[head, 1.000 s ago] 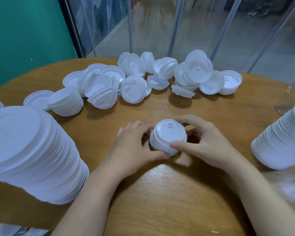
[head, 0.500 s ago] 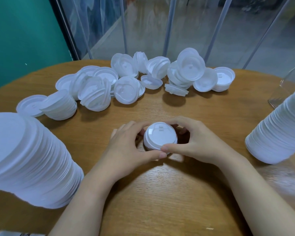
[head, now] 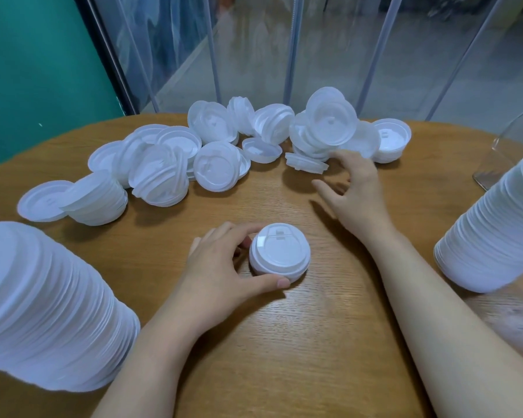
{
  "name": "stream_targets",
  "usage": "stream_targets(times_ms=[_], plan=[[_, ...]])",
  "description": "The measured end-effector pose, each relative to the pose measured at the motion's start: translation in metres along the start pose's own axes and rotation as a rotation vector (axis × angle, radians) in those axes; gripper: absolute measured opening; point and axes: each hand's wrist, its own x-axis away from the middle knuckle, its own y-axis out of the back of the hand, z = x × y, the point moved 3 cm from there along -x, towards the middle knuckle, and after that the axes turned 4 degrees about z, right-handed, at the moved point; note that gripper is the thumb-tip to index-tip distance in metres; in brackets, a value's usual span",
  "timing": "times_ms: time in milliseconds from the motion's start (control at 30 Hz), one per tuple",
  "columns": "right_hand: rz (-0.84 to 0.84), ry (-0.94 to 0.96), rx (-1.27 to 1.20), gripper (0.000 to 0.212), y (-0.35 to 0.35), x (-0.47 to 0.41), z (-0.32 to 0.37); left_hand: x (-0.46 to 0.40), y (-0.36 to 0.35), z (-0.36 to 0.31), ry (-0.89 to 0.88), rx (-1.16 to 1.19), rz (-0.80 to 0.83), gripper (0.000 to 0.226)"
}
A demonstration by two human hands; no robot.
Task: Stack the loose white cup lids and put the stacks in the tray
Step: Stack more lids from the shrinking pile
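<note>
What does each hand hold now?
Left hand: grips the small stack of white plastic cup lids.
Right hand: open, holding nothing, near the loose lids.

Tall lid stack (head: 43,312) left: cut off, blurred. Right stack (head: 495,230): cut off.

Nothing readable is showing anywhere. The white cup lids (head: 280,251) are carrying only moulded ridges and a small raised tab, no letters or numbers that can be made out. The wooden table (head: 329,342) under them is bearing no label, and the teal wall (head: 37,70) behind the table is showing no sign.
</note>
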Motion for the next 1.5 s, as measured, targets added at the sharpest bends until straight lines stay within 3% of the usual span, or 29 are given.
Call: stream_targets(times_ms=[67, 167, 267, 467, 600, 933, 1100, 1200, 1333, 1500], plan=[[0.067, 0.002, 0.005, 0.041, -0.006, 0.003, -0.001, 0.001, 0.0, 0.0, 0.004, 0.003, 0.006, 0.078], [-0.052, 0.031, 0.054, 0.016, 0.0, 0.004, 0.001, 0.002, 0.0, 0.0, -0.011, 0.009, 0.005, 0.077], [-0.078, 0.038, 0.032, 0.007, 0.006, 0.007, 0.008, 0.002, -0.001, 0.001, -0.008, 0.002, 0.009, 0.079], [-0.039, -0.2, -0.488, 0.012, 0.016, 0.014, 0.028, 0.001, -0.002, 0.002, -0.005, 0.01, 0.011, 0.078], [-0.01, -0.344, -0.656, 0.02, 0.021, 0.029, 0.023, 0.0, -0.002, 0.002, -0.015, 0.007, 0.008, 0.08], [0.082, -0.387, -0.255, 0.022, 0.025, 0.038, 0.007, 0.003, 0.001, -0.001, -0.004, 0.024, 0.006, 0.078], [0.153, -0.35, 0.079, 0.025, 0.022, 0.04, 0.006, 0.001, 0.0, 0.0, -0.006, 0.016, 0.016, 0.083], [0.177, -0.315, 0.051, 0.03, 0.021, 0.04, 0.013, 0.0, -0.001, 0.001, 0.0, 0.01, 0.024, 0.084], [0.317, -0.24, 0.211, 0.068, 0.015, 0.043, 0.02, 0.0, -0.001, 0.001, -0.01, 0.005, 0.01, 0.082], [0.24, -0.183, 0.065, 0.063, 0.025, 0.042, 0.031, 0.0, -0.001, 0.001, -0.009, 0.01, 0.007, 0.081]])
